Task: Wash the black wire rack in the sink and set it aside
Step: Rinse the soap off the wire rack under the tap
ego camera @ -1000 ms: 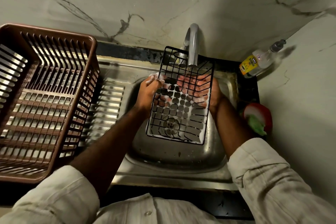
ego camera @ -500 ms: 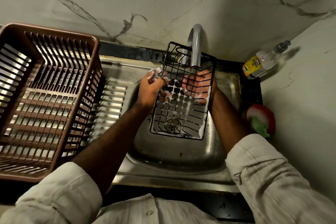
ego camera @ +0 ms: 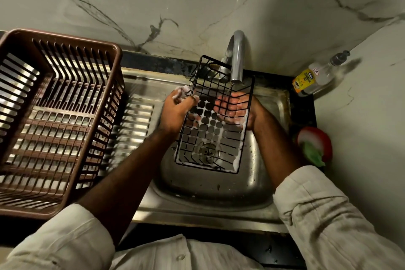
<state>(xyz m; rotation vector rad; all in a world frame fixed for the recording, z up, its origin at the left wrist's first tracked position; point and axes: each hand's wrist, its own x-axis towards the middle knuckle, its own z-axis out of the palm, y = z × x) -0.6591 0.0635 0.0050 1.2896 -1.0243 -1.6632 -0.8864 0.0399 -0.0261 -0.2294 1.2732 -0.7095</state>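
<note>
A black wire rack (ego camera: 210, 133), streaked with white foam, is held tilted over the round steel sink (ego camera: 252, 182), its top end under the tap (ego camera: 237, 57). My left hand (ego camera: 177, 112) grips the rack's left edge, with suds on the fingers. Behind the grid, my right hand (ego camera: 238, 107) holds the rack's right side, fingers showing through the wires.
A brown plastic dish basket (ego camera: 54, 120) stands on the ribbed drainboard at the left. On the right ledge lie a dish soap bottle (ego camera: 315, 76) and a red holder with a green scrubber (ego camera: 313, 149). Marble walls close in behind and at the right.
The rack has risen slightly and its top has moved closer under the tap. My left hand has slid up along the left edge.
</note>
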